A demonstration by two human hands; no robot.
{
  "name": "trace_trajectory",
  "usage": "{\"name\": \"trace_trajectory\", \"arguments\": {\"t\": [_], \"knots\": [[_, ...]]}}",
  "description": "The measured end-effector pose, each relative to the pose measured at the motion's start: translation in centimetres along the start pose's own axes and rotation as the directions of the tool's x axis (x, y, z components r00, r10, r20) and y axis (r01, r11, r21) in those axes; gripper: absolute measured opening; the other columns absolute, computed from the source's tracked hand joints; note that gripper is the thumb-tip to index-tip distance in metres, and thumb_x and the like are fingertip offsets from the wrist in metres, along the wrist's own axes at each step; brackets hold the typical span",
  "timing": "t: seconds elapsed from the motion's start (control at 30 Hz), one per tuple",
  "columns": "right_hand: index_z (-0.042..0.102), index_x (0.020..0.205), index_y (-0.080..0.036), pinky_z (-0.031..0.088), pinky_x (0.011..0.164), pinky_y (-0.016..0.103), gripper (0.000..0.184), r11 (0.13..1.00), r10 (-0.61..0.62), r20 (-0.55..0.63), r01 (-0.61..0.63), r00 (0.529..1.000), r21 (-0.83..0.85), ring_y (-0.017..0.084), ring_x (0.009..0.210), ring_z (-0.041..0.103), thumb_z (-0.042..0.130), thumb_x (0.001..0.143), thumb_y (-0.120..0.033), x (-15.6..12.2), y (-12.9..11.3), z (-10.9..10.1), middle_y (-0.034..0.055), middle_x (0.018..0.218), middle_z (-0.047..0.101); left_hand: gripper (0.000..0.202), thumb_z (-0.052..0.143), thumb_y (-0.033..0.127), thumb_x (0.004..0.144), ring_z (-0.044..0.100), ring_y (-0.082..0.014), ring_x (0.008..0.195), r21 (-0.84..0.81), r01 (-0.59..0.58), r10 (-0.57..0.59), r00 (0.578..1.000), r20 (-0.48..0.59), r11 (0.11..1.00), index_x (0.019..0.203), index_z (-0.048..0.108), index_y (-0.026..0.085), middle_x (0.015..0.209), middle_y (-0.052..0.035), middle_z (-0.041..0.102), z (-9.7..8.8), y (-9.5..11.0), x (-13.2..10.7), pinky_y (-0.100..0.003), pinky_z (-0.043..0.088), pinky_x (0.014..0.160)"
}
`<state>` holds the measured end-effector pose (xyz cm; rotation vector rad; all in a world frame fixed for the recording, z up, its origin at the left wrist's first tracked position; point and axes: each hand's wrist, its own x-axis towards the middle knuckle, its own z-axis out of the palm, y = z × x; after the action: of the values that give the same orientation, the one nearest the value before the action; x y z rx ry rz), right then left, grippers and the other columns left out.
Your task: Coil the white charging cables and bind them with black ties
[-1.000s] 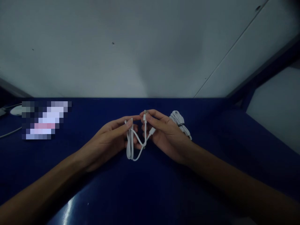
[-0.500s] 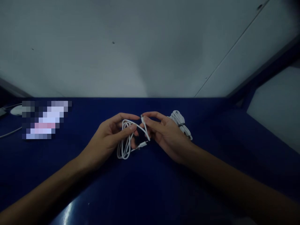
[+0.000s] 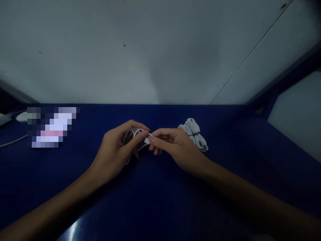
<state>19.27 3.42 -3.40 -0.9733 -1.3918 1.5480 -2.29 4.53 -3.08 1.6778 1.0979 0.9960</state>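
A white charging cable, wound in loose loops, is held up over the blue table. My left hand is closed around the loops, with thumb and index finger pinching their right side. Its fingers hide much of the coil. Thumb and fingers of my right hand pinch the cable close to a white plug end, beside the left fingertips. Just behind my right hand lies a bundle of white cables, bound round the middle with a dark tie.
The blue table meets a grey wall panel at its back edge. On the left lie a pixelated bright-screened device, a white rounded object and a pale cable.
My right hand has lowered slightly and brought the cable's plug end in against the coil. My left fingers have closed further over the loops. The tied bundle lies still.
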Motion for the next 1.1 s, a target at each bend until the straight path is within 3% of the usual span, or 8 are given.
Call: {"name": "trace_trajectory", "arguments": {"t": [0.13,0.27,0.5,0.63,0.77,0.93,1.0,1.1], "knots": [[0.083,0.094,-0.021,0.051,0.073,0.029,0.020,0.959,0.161,0.121,-0.184,0.980,0.213,0.014,0.075,0.063,0.086,0.098,-0.040,0.1,-0.1,-0.5,0.0014,0.089,0.074,0.029,0.074,0.051,0.106,0.052,-0.0120,0.046,-0.148,0.090,-0.083,0.995,0.057,0.985,0.113,0.082,0.025,0.060,0.0027,0.061,0.0,0.1,0.3,-0.023,0.036,0.042],[0.084,0.103,-0.022,0.055,0.082,0.030,0.016,0.898,0.172,0.218,-0.244,0.961,0.366,0.014,0.084,0.067,0.090,0.096,-0.034,0.0,0.1,-0.4,0.0026,0.100,0.078,0.028,0.073,0.048,0.107,0.063,-0.0142,0.056,-0.381,0.177,-0.137,0.982,0.128,0.908,0.123,0.080,0.026,0.073,-0.0006,0.070,0.4,0.5,0.4,-0.023,0.044,0.048],[0.079,0.117,-0.024,0.055,0.106,0.038,0.026,0.895,0.123,0.096,-0.152,0.988,0.419,0.020,0.107,0.075,0.091,0.094,-0.029,-0.2,0.9,0.7,0.0050,0.113,0.083,0.055,0.056,0.066,0.110,0.079,-0.0256,0.098,-0.496,0.234,-0.165,0.970,0.181,0.836,0.143,0.077,0.028,0.110,-0.0087,0.083,0.9,0.9,0.0,-0.036,0.063,0.089],[0.076,0.115,-0.024,0.056,0.104,0.038,0.030,0.905,0.137,0.026,-0.136,0.990,0.404,0.018,0.097,0.075,0.093,0.091,-0.029,-0.6,0.9,1.5,0.0020,0.104,0.082,0.050,0.069,0.049,0.109,0.072,-0.0293,0.129,-0.365,0.191,-0.113,0.968,0.224,0.911,0.157,0.067,0.038,0.141,-0.0070,0.078,1.3,0.8,-0.6,-0.041,0.053,0.113],[0.073,0.115,-0.023,0.061,0.093,0.037,0.031,0.951,0.075,-0.032,-0.062,0.997,0.302,0.018,0.088,0.077,0.091,0.093,-0.034,-0.9,0.3,2.1,0.0015,0.095,0.081,0.037,0.065,0.047,0.112,0.074,-0.0254,0.117,-0.371,0.191,-0.105,0.965,0.241,0.909,0.145,0.076,0.033,0.133,-0.0074,0.078,1.4,0.6,-1.0,-0.036,0.057,0.102],[0.071,0.102,-0.022,0.059,0.061,0.028,0.015,0.997,-0.060,-0.273,0.071,0.960,0.030,0.018,0.077,0.078,0.072,0.108,-0.036,-0.8,0.0,1.5,0.0040,0.086,0.081,0.030,0.065,0.050,0.111,0.066,-0.0166,0.080,-0.450,0.153,-0.142,0.988,0.057,0.880,0.116,0.082,0.026,0.094,-0.0041,0.072,1.2,0.5,-0.3,-0.026,0.056,0.071],[0.071,0.092,-0.020,0.051,0.048,0.023,0.027,1.000,0.003,-0.286,-0.011,0.958,-0.026,0.016,0.061,0.073,0.063,0.112,-0.037,-0.6,0.3,1.0,0.0041,0.074,0.077,0.028,0.066,0.047,0.111,0.061,-0.0147,0.075,-0.531,0.120,-0.138,0.990,0.006,0.839,0.105,0.081,0.023,0.096,-0.0044,0.070,0.9,1.0,0.1,-0.024,0.055,0.065],[0.071,0.084,-0.016,0.044,0.038,0.020,0.049,0.960,0.282,-0.066,-0.281,0.957,0.018,0.014,0.045,0.066,0.049,0.118,-0.043,-0.2,0.7,0.7,0.0069,0.063,0.072,0.029,0.062,0.040,0.112,0.058,-0.0125,0.070,-0.655,0.089,-0.117,0.993,0.001,0.751,0.094,0.075,0.021,0.107,-0.0051,0.070,0.4,2.1,0.3,-0.024,0.056,0.064]]}}
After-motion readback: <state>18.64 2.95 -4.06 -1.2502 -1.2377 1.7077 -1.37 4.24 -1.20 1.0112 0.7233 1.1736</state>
